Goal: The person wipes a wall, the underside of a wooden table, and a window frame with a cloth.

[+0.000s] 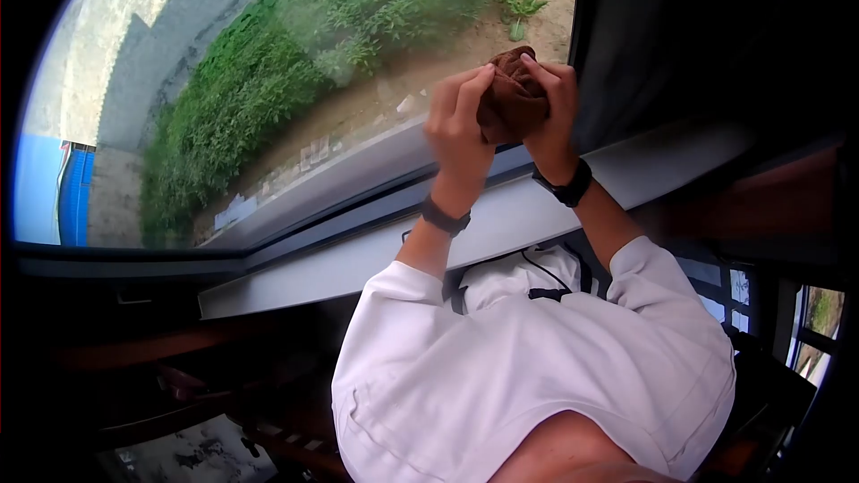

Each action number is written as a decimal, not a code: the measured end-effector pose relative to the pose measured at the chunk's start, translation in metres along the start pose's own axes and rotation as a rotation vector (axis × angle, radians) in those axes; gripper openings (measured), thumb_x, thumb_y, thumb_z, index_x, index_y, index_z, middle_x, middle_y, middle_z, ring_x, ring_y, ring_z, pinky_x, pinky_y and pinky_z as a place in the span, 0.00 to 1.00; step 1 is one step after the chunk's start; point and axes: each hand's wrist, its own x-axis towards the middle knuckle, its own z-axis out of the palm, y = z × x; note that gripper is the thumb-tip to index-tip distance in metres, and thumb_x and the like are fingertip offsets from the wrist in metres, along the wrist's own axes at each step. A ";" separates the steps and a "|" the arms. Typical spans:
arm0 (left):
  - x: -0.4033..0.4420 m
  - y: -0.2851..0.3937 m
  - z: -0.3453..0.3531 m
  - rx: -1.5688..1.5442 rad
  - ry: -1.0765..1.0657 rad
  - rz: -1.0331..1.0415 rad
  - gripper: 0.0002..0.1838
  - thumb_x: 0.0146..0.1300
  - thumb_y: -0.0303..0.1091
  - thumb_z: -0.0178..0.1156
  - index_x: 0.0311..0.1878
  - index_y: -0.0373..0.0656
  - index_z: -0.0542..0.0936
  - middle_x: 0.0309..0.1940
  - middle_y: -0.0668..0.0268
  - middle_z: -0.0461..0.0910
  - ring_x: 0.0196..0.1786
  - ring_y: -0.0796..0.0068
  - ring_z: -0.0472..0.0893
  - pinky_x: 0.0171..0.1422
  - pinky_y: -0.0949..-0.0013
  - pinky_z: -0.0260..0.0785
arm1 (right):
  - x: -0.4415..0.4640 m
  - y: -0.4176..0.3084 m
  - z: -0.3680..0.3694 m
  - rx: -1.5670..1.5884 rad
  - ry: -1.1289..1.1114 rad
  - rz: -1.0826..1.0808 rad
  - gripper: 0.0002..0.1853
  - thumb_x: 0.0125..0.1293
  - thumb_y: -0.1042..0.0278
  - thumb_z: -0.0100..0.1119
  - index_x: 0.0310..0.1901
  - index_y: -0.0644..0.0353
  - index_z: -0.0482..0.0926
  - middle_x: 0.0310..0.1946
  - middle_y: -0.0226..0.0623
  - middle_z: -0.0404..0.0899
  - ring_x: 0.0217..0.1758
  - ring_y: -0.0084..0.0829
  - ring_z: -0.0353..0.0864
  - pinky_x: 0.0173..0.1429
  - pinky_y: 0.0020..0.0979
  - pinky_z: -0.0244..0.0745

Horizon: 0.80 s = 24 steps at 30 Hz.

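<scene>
A crumpled brown cloth [513,105] is held up in front of the window, bunched between both hands. My left hand [457,121] grips its left side, fingers bent with the tips at the cloth's upper edge. On the other side, my right hand [558,105] is closed round the cloth, its fingertips pressing near the top. Folds of the cloth hang down between the palms. Each wrist wears a dark band. Whether the cloth touches the window glass [358,80], I cannot tell.
Below the hands runs a pale window sill [376,259] along the dark window frame [134,261]. Green plants [259,89] and bare soil show outside through the glass. Dark wooden furniture [179,340] stands at the lower left, and a second window [819,322] is at the far right.
</scene>
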 end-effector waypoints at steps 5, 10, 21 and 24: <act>-0.065 -0.031 -0.002 0.063 -0.092 -0.103 0.24 0.49 0.17 0.65 0.52 0.43 0.81 0.46 0.59 0.84 0.48 0.53 0.83 0.50 0.60 0.77 | -0.065 0.019 0.014 0.054 -0.084 0.098 0.28 0.52 0.84 0.70 0.57 0.55 0.82 0.45 0.38 0.77 0.46 0.38 0.81 0.48 0.33 0.79; -0.077 -0.040 -0.032 0.154 0.013 -0.161 0.17 0.54 0.19 0.65 0.49 0.39 0.81 0.45 0.57 0.84 0.46 0.57 0.84 0.48 0.63 0.77 | -0.060 -0.003 0.036 0.094 -0.191 0.017 0.28 0.47 0.82 0.70 0.55 0.54 0.84 0.43 0.39 0.79 0.43 0.41 0.82 0.45 0.33 0.80; 0.042 -0.032 -0.102 0.262 0.394 0.036 0.16 0.57 0.22 0.69 0.49 0.38 0.82 0.45 0.58 0.83 0.48 0.63 0.83 0.52 0.65 0.76 | 0.067 -0.088 0.090 0.220 0.019 -0.217 0.29 0.46 0.73 0.73 0.56 0.48 0.84 0.41 0.32 0.78 0.40 0.36 0.82 0.38 0.33 0.81; 0.038 -0.035 -0.100 0.293 0.329 0.063 0.17 0.55 0.22 0.71 0.49 0.38 0.82 0.45 0.58 0.83 0.48 0.61 0.83 0.53 0.64 0.76 | 0.063 -0.081 0.091 0.188 -0.011 -0.222 0.28 0.47 0.73 0.72 0.55 0.48 0.85 0.41 0.31 0.78 0.39 0.35 0.81 0.37 0.32 0.80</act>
